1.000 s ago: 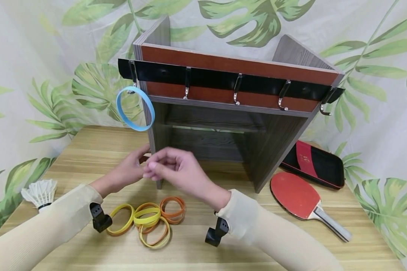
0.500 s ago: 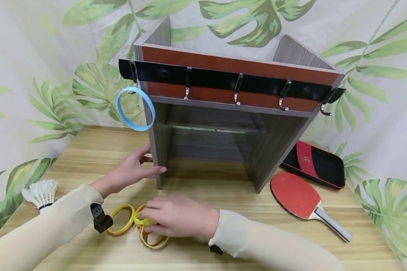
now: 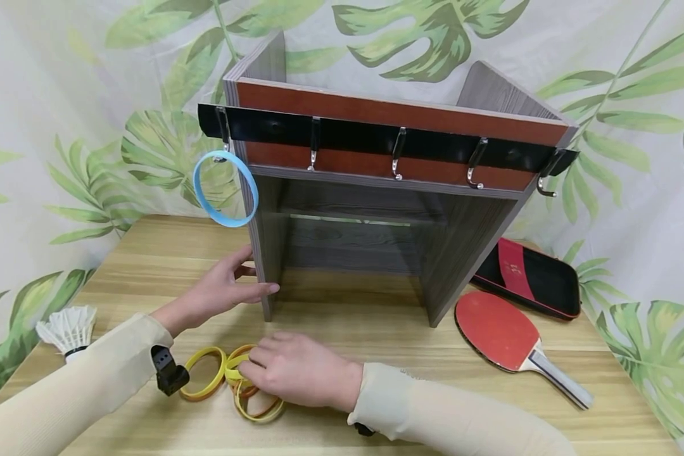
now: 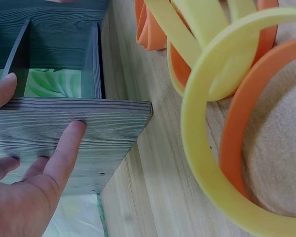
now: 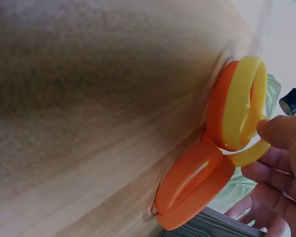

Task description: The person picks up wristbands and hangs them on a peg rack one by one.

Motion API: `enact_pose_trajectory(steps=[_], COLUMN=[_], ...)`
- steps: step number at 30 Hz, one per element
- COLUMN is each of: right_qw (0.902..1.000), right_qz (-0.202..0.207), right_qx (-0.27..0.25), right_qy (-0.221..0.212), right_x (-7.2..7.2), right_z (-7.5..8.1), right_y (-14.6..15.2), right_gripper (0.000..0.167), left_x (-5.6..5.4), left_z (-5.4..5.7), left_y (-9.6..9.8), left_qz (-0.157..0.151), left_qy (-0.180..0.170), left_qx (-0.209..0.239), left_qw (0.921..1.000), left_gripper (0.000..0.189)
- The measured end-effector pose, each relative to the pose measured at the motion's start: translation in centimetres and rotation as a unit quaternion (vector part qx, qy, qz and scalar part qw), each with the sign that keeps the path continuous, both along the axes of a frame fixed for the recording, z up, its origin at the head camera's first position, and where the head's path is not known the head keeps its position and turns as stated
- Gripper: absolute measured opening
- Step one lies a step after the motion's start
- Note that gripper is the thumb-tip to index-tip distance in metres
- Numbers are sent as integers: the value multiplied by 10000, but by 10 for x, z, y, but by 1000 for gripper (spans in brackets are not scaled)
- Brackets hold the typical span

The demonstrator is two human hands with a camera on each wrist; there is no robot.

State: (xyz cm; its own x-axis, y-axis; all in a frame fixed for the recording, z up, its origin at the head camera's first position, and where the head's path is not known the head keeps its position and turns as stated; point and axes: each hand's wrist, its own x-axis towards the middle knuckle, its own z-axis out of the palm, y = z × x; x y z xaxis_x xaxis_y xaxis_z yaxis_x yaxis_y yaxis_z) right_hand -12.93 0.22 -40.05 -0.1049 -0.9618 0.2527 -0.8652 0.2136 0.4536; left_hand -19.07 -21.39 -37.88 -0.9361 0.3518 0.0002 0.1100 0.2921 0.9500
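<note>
Pinching a yellow band (image 5: 249, 155) with right hand (image 3: 302, 370), gripping shelf unit (image 3: 348, 196) with left hand (image 3: 221, 293), probably for steadiness tbh.

No legible text; blurred mark (image 3: 515, 277) on the red-banded case (image 3: 548, 282)

hooks (image 3: 398, 152): 5 | blue bands (image 3: 230, 222): 1 | yellow/orange bands (image 4: 194, 123): several | paddles (image 3: 497, 330): 1 | shuttlecocks (image 3: 68, 328): 1 | cases (image 3: 553, 283): 1
</note>
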Motion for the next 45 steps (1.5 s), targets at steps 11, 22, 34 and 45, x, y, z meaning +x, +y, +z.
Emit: enact_pose_trajectory(steps=[11, 22, 34, 45], right_qw=[9975, 9643, 7642, 5878], right_qz=[-605, -356, -10, 1017], right_qx=[-347, -1447, -3240, -4672], right_qy=[142, -2191, -5577, -6526], right_x=[-2, -13, -24, -26], right_z=[4, 23, 63, 108], right_y=[6, 20, 37, 43], right_gripper=[9, 14, 14, 29], left_x=[0, -2, -1, -1], left_z=[-2, 0, -3, -2], left_y=[0, 1, -4, 0], left_qz=[-14, -26, 14, -4], left_qy=[-40, -112, 250, 171], left_qx=[81, 56, -295, 131], left_qw=[10000, 9999, 9993, 9998], left_gripper=[89, 91, 73, 64])
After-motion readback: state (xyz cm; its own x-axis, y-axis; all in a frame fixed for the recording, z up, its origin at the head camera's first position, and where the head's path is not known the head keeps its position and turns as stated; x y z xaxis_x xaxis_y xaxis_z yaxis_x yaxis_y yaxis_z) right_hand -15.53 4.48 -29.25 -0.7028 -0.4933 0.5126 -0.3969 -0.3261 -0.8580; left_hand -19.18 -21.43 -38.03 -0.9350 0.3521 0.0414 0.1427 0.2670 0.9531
